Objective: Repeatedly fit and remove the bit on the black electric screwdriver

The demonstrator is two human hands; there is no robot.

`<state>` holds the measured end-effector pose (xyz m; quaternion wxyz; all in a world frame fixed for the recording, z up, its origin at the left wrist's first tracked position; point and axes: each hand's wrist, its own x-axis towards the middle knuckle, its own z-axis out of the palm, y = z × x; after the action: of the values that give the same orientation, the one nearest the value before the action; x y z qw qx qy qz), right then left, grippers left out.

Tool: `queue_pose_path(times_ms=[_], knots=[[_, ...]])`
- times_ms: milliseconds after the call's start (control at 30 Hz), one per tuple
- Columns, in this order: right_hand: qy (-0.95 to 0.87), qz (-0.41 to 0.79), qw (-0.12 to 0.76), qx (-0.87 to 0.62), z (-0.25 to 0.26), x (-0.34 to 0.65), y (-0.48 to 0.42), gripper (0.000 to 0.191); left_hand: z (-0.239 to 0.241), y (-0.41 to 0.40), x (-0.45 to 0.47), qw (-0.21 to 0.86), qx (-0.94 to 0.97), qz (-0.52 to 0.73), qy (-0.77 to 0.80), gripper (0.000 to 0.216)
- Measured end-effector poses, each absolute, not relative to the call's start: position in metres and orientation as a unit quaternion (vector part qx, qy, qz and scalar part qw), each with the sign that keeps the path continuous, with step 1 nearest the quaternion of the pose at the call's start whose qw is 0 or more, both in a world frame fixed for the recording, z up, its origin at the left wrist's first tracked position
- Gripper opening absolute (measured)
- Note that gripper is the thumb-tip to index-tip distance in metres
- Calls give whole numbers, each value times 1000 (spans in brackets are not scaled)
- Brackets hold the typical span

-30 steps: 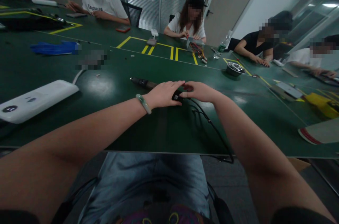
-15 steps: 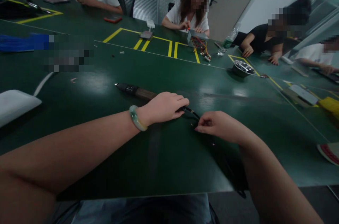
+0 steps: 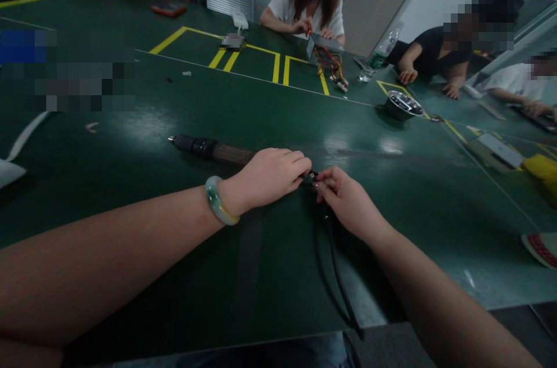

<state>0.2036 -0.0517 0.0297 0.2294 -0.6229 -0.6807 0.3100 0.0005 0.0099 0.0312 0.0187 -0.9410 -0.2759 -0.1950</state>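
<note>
An electric screwdriver (image 3: 198,147) lies across the green table, its metal tip toward the left and its brown handle running under my left hand (image 3: 272,176). That hand, with a jade-coloured bangle (image 3: 220,201) at the wrist, is closed over the tool's rear end and hides it. Close by, my right hand (image 3: 348,197) pinches the end of a black cable (image 3: 336,263) right at the screwdriver's tail. From the fingers the cable drops to the table's near edge. The fingers cover part of the joint, so I cannot tell whether the cable is plugged in.
Further back are a metal bowl (image 3: 404,104), a plastic bottle (image 3: 378,59), a box with coloured wires (image 3: 324,49) and a red-edged phone (image 3: 169,8). Several people sit along the far side. A white cord (image 3: 26,134) lies at left; yellow tape (image 3: 276,66) marks the table.
My right hand has moved up and left, bringing the cable end to the screwdriver's tail by my left hand. The cable now hangs nearer the middle. The view has shifted slightly.
</note>
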Motion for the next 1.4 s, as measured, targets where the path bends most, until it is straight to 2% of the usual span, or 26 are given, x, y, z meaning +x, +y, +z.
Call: queue_pose_path(times_ms=[300, 600, 1400], knots=[[-721, 146, 206, -645, 38, 207, -57, 11, 31, 8, -3, 8, -943, -219, -252, 7], [-738, 119, 207, -631, 32, 194, -59, 5, 32, 5, -2, 37, -939, -219, -261, 14], [-737, 104, 203, -636, 32, 199, -58, 8, 33, 6, -5, -17, -940, -206, -270, 21]])
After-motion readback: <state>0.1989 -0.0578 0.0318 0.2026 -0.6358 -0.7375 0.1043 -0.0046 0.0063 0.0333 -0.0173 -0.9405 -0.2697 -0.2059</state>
